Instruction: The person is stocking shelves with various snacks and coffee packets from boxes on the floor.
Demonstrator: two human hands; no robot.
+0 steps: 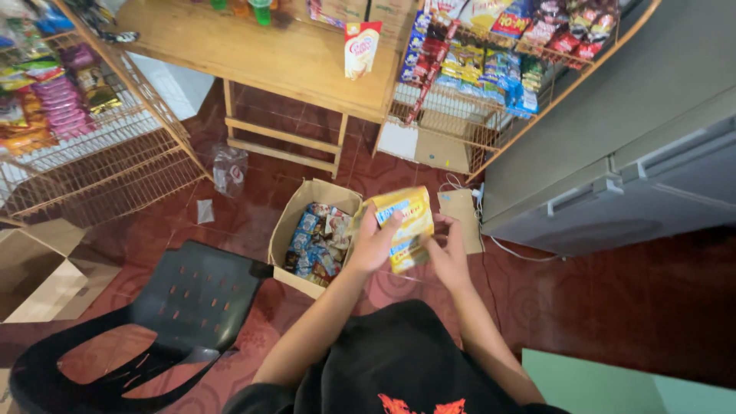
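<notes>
I hold a strip of yellow snack packets [405, 222] in front of me with both hands. My left hand [376, 244] grips its left side, thumb over the front. My right hand [448, 257] pinches the lower right edge. Just below and to the left, an open cardboard box [285, 230] on the floor holds several small blue and brown snack packets.
A black plastic chair [161, 322] stands at lower left. Wire racks [115, 153] of hanging snacks flank a wooden table [261, 54]. A grey chest freezer [613, 153] fills the right. Flattened cardboard [38, 268] lies at far left, on the red tiled floor.
</notes>
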